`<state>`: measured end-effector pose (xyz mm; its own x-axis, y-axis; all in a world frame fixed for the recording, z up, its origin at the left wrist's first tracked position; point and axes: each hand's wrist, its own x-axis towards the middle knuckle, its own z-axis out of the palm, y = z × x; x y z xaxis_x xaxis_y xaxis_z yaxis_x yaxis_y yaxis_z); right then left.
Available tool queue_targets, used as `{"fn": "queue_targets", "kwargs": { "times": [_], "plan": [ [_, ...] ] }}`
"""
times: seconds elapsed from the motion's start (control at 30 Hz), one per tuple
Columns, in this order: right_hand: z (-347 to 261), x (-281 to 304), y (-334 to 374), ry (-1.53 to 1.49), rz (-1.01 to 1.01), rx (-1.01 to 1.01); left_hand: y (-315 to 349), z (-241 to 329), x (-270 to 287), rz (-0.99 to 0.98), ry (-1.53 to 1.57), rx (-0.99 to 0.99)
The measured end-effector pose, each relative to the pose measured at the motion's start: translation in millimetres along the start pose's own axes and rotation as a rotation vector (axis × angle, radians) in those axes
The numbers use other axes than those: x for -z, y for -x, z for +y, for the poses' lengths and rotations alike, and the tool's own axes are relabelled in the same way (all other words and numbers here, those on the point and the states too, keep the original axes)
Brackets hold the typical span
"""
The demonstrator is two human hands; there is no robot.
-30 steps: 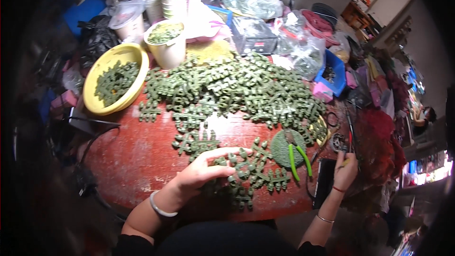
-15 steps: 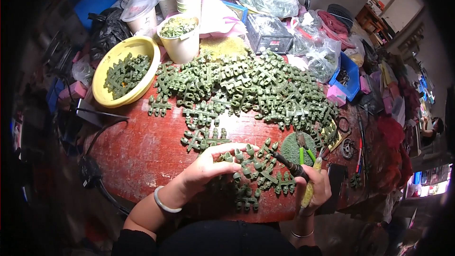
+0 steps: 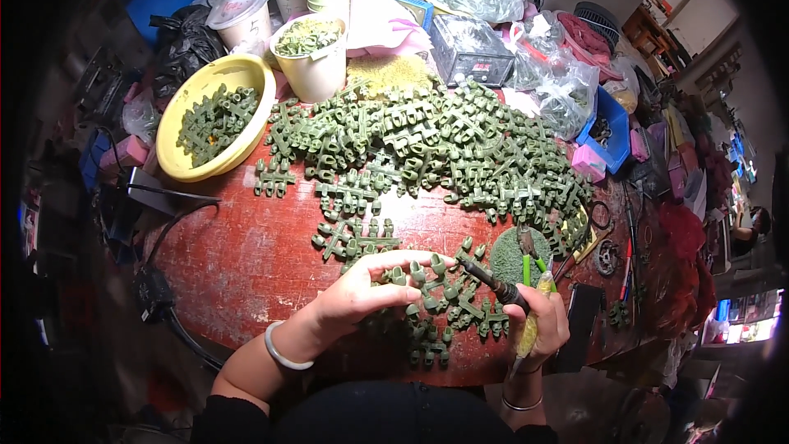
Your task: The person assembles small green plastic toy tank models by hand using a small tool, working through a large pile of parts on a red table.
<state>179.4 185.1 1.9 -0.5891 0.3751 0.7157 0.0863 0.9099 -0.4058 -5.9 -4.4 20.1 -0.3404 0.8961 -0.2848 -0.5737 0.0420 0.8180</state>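
My left hand (image 3: 353, 289) is pinched on a green moulded piece (image 3: 417, 273) with small cup-like knobs, its index finger reaching along the far side and its thumb on the near side. In my right hand (image 3: 549, 321) is a black-gripped, pen-like tool (image 3: 495, 284), its thin tip at the piece near my left fingertips. A yellow-wrapped handle (image 3: 527, 335) is also in that hand, slanting across the palm. More green pieces (image 3: 429, 341) lie just under and beside my hands on the red table (image 3: 238, 238). The far fingers of my left hand are partly hidden.
A large heap of green pieces (image 3: 460, 140) covers the table's far middle. Left of it stands a yellow bowl (image 3: 168, 144); behind, white buckets (image 3: 316, 74). Green-handled pliers (image 3: 527, 267) rest on a round green pad (image 3: 503, 255). A dark phone (image 3: 580, 321) lies at right.
The view has shifted slightly. The pen-like tool's tip has moved a little left and up beside the piece. My left hand keeps its hold.
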Motion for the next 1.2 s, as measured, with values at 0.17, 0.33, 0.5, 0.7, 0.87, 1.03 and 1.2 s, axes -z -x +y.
{"fn": "queue_targets", "kwargs": {
  "times": [0.17, 0.33, 0.5, 0.7, 0.87, 1.03, 1.2],
  "plan": [
    [-1.8, 0.0, -2.0, 0.002, -0.01, 0.003, 0.3, 0.3, -0.2, 0.0, -0.008, 0.001],
    [-0.6, -0.5, -1.2, -0.01, -0.011, 0.003, 1.1, 5.1, 2.9, -0.061, -0.067, 0.043],
    [-0.5, -0.5, -0.6, -0.005, -0.014, -0.002, 0.8, -0.9, 7.0, -0.059, -0.093, 0.039],
    [-0.2, 0.6, -0.6, 0.017, -0.022, 0.004, 0.7, 3.0, 3.3, -0.045, -0.084, 0.025],
    [-1.3, 0.8, -1.3, 0.005, -0.025, 0.004, 1.2, 2.8, 1.2, -0.004, -0.053, 0.044],
    [-1.9, 0.8, -0.9, -0.002, -0.034, -0.014, 1.1, 1.2, 3.7, -0.032, -0.07, 0.042],
    [-1.8, 0.5, -1.6, 0.002, -0.024, -0.011, 0.2, -0.8, 5.0, -0.029, -0.062, 0.049]
  ]
}}
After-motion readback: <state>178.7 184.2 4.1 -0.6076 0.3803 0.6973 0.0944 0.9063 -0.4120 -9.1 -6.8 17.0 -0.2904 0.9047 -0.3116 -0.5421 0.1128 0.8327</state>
